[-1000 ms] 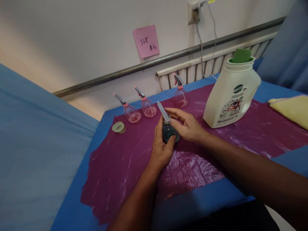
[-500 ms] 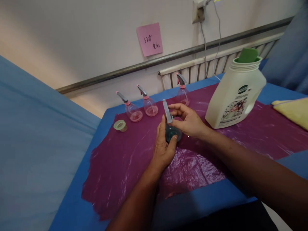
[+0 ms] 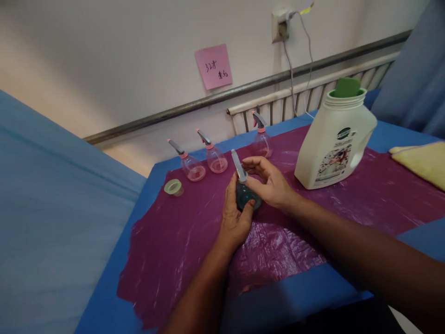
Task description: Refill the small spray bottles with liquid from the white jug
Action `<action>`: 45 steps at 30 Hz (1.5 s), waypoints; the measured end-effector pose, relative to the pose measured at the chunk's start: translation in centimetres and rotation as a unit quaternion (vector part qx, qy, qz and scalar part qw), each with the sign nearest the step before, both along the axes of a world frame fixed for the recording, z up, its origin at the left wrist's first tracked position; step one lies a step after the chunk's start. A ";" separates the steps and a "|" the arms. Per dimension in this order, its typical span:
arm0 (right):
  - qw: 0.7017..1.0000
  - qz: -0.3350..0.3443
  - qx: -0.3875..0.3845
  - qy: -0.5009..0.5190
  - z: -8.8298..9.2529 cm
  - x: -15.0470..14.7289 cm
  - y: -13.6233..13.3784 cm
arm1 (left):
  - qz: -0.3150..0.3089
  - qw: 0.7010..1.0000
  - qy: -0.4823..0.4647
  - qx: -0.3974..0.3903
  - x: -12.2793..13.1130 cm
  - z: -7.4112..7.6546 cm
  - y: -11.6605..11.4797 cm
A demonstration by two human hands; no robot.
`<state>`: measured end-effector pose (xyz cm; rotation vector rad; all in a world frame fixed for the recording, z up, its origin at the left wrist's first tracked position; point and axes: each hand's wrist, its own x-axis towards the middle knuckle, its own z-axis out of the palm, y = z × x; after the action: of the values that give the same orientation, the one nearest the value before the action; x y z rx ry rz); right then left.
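Note:
A dark green spray bottle (image 3: 247,195) with a pale grey spray head (image 3: 238,165) stands between my two hands over the purple plastic sheet (image 3: 167,246). My left hand (image 3: 236,215) is wrapped round the bottle's body, its thumb across the near side. On the other side, my right hand (image 3: 271,183) grips the neck just below the spray head, with thumb and fingers around it. The fingertips of my right hand are partly hidden behind the spray head and neck.
Three clear spray bottles with pink collars (image 3: 193,168) stand at the back. A small greenish cup (image 3: 174,187) is at the left. To the right are a large cream jug (image 3: 335,139) holding a green piece (image 3: 347,87), and a yellow cloth (image 3: 420,160). Behind runs a rail (image 3: 187,107).
The spray head has turned a little in my right hand. The whole view has shifted slightly, with the wall items now lower. Both hands remain on the green bottle.

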<state>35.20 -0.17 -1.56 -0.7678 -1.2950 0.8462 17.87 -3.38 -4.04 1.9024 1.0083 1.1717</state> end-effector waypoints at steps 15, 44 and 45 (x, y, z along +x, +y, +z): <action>0.998 -0.043 -0.023 -0.036 -0.1 -0.3 0.4 | 0.015 1.000 0.025 0.003 -0.1 -0.2 -0.2; 0.927 -0.162 -0.033 -0.336 5.0 2.6 12.1 | 0.124 0.991 0.027 0.050 0.6 -1.8 0.2; 0.925 -0.171 -0.037 -0.337 4.9 2.5 13.0 | 0.118 0.991 0.030 0.049 0.6 -1.8 0.1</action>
<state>37.67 12.85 3.38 -1.3785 -1.6602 0.3463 18.49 -3.25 -5.80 1.9450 1.2562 1.3250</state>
